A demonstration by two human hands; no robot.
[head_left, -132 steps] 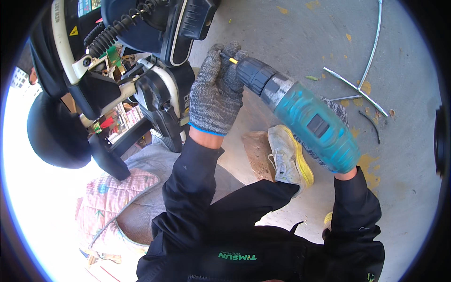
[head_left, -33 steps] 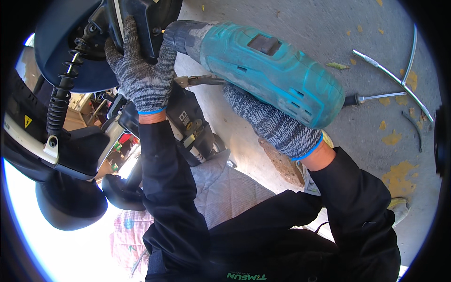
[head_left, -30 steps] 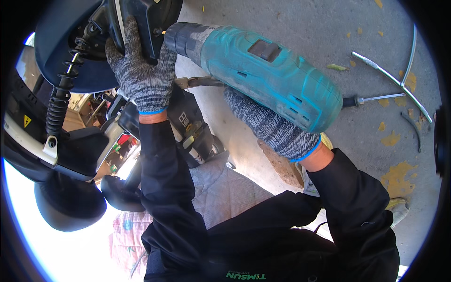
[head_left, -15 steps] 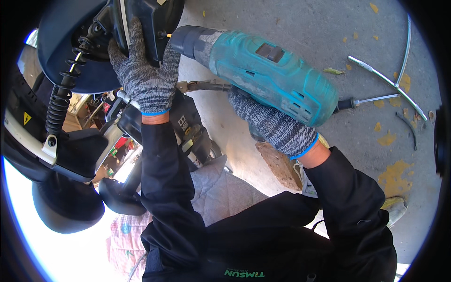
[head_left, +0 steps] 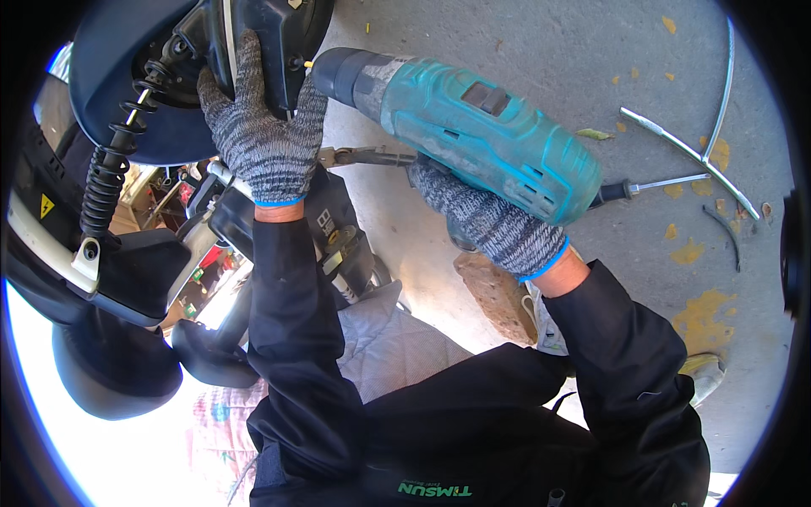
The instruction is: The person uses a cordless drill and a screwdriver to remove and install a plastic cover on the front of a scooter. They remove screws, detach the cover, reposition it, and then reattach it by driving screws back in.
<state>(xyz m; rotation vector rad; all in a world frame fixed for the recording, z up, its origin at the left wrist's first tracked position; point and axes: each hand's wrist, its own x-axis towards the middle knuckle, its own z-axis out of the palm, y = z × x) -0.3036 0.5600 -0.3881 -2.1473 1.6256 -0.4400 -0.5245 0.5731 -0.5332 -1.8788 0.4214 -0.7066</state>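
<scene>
My left hand [head_left: 263, 135], in a grey knitted glove, lies with its fingers spread against a black plastic cover [head_left: 272, 80] beside the dark blue wheel fender [head_left: 110, 93] of a scooter-like vehicle. My right hand [head_left: 486, 215], gloved alike, is wrapped round the handle of a teal cordless drill [head_left: 494, 135]; most of the handle is hidden under the drill body. The drill lies level, its black chuck [head_left: 345, 74] pointing left. A short yellow bit tip [head_left: 309, 64] faces a round screw hole [head_left: 295, 62] in the cover, close to my left fingers. Whether they touch I cannot tell.
A coil-spring shock absorber [head_left: 106, 186] stands left of my left hand. On the concrete floor lie a screwdriver [head_left: 663, 182], thin metal rods [head_left: 688, 152] and a dark strip [head_left: 724, 237]. A brick [head_left: 498, 296] sits below my right hand, near a quilted cloth [head_left: 397, 346].
The whole view has shifted slightly. My left hand stays on the cover, and the drill in my right hand has barely moved, its tip still at the cover's edge.
</scene>
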